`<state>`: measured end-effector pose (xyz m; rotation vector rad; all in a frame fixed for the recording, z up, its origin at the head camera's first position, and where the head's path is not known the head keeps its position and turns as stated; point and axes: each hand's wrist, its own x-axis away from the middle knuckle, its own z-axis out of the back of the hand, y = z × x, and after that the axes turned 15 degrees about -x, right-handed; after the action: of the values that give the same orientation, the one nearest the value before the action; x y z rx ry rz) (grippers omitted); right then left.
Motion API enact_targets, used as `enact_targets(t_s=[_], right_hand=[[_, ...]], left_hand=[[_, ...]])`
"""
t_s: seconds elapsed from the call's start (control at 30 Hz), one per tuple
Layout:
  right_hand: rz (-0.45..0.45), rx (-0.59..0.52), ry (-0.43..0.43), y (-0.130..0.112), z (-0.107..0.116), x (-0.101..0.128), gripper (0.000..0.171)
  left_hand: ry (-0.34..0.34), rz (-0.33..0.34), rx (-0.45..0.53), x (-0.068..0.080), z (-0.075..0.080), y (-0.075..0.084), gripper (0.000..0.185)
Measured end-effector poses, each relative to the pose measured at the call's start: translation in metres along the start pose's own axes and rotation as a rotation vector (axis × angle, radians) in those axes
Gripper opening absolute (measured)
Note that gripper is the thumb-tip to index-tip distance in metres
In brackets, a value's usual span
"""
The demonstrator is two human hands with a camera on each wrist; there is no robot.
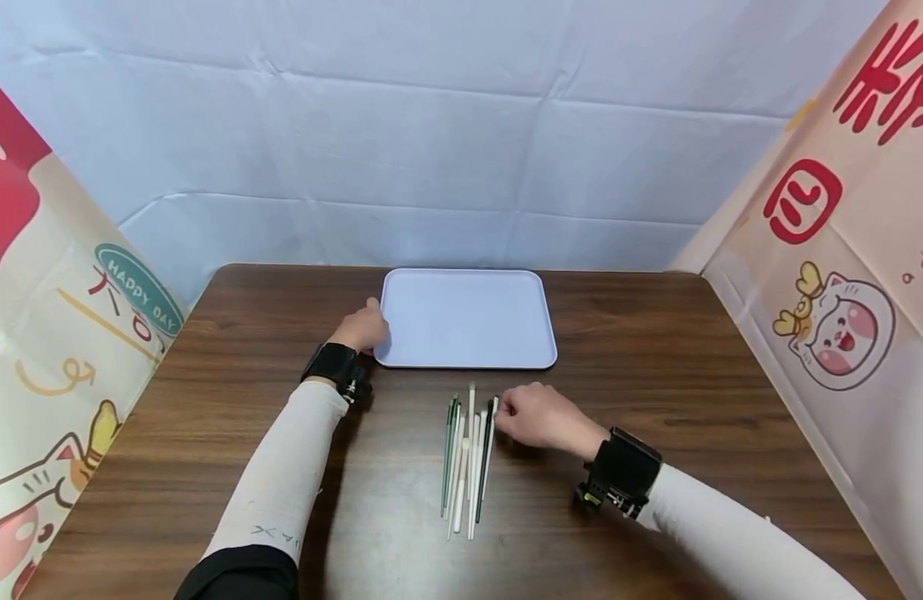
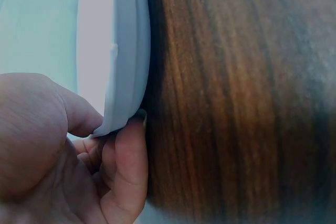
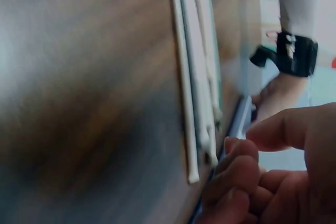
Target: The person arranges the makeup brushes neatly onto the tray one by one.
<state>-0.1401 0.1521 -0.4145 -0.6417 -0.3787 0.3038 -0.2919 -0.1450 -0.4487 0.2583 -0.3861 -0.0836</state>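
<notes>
A white rectangular tray point(image 1: 469, 321) lies flat at the back middle of the table. My left hand point(image 1: 363, 327) grips its left edge; in the left wrist view the thumb is over the rim and a curled finger point(image 2: 131, 156) is against its underside. In front of the tray lies a loose bundle of several thin sticks point(image 1: 461, 475), white, green and dark, pointing roughly away from me. Just right of their far ends is my right hand point(image 1: 544, 417), its fingers loosely bent. In the right wrist view nothing shows between thumb and fingers, and the sticks point(image 3: 194, 77) lie beside the fingertips.
The dark wood-grain table point(image 1: 626, 350) ends at a pale cloth backdrop point(image 1: 431, 150). Printed cloths with cartoon figures hang at the left point(image 1: 78, 333) and the right point(image 1: 829, 250). Both forearms wear white sleeves, with black wrist cameras strapped on.
</notes>
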Motion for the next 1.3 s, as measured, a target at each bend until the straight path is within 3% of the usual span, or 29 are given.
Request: enact_targets(t_s=[0.2,0.37,1.3], right_hand=[[-0.023,0.067,-0.014,-0.002,-0.019,0.006,0.040],[-0.049,0.079,-0.016,-0.002,-0.027,0.007,0.043],[-0.064,0.073,-0.061,0.003,-0.032,-0.001,0.030]], left_hand=[[0.008,0.007,-0.002,0.001,0.000,0.000,0.052],[0.005,0.010,0.007,-0.001,0.000,0.000,0.054],[0.005,0.012,-0.022,0.003,-0.001,0.001,0.051]])
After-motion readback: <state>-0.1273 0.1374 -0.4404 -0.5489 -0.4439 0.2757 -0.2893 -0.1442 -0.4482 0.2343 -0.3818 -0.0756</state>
